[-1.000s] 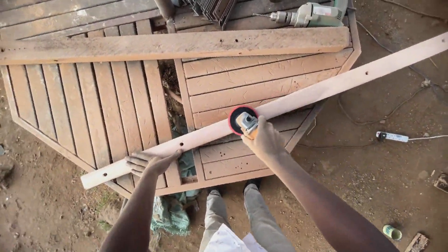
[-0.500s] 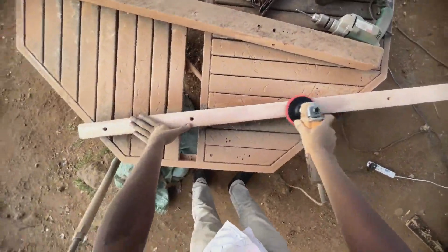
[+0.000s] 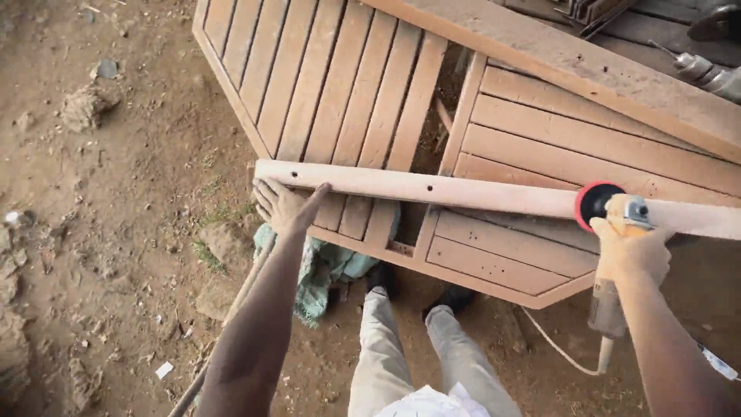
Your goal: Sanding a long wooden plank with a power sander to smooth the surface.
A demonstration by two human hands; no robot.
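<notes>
A long pale wooden batten [image 3: 463, 191] lies across a slatted wooden tabletop [image 3: 340, 85]. My left hand [image 3: 283, 205] rests flat on the batten's left end, fingers spread, pressing it down. My right hand [image 3: 629, 247] grips the body of a power sander [image 3: 610, 232]. Its red-rimmed black disc [image 3: 596, 202] sits against the batten near the right side. The sander's cord [image 3: 563, 351] trails down to the ground.
A thick rough plank [image 3: 587, 66] lies diagonally across the tabletop's far side, with a power drill [image 3: 706, 71] beyond it. A teal cloth [image 3: 328, 270] lies under the table edge by my feet [image 3: 417, 289]. Dirt ground with stones and a stick [image 3: 231, 316] lies to the left.
The view has swung left and closer. The sander has travelled further right along the batten, away from my left hand, which stays pressed on the left end.
</notes>
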